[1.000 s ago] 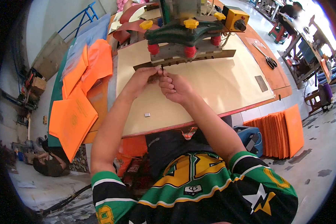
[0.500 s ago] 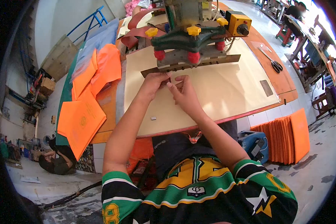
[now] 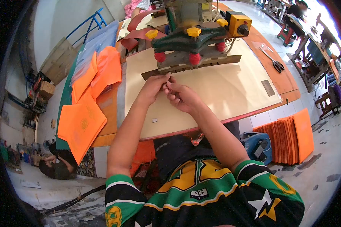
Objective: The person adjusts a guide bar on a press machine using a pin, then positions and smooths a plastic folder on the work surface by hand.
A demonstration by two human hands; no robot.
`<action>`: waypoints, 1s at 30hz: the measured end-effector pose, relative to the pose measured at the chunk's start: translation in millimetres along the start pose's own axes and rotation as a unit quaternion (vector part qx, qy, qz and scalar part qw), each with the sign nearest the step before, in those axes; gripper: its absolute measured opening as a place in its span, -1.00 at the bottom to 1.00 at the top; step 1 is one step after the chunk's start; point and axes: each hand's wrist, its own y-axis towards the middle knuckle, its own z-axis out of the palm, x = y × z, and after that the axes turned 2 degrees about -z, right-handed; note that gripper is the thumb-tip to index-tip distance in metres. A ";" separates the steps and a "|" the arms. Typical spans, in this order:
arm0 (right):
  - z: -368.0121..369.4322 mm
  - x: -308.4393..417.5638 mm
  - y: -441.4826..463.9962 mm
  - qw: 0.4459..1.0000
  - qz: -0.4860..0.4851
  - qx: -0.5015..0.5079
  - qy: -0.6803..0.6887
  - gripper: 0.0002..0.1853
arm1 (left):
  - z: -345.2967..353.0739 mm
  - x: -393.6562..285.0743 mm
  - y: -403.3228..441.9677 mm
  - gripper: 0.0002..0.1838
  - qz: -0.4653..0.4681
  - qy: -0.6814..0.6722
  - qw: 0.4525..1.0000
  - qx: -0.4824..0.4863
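My left hand (image 3: 154,90) and my right hand (image 3: 182,98) meet over the cream sheet (image 3: 216,98), just in front of the press's long metal strip (image 3: 223,60). The fingertips of both are pinched close together. Whatever small thing they hold is hidden by the fingers. Above stands the press (image 3: 189,42), with a dark green bracket, yellow knobs on top and red knobs beneath. A small pale block (image 3: 154,120) lies on the sheet, nearer to my body.
Orange bags (image 3: 83,121) lie at left beside clear plastic (image 3: 94,49). At right are scissors (image 3: 272,60), a flat metal plate (image 3: 268,88) and a yellow control box (image 3: 238,24). A stack of orange bags (image 3: 286,140) stands below the table. Other people are at lower left and upper right.
My right hand has moved slightly left and its fingers have curled in, closing up to my left hand. A small brownish piece between the hands is now covered. The view has shifted slightly.
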 end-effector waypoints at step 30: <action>1.5 -3.8 5.7 0.972 -0.068 -0.087 -0.206 -0.69 | -0.9 0.8 -0.1 -0.70 -0.011 -0.023 1.000 0.016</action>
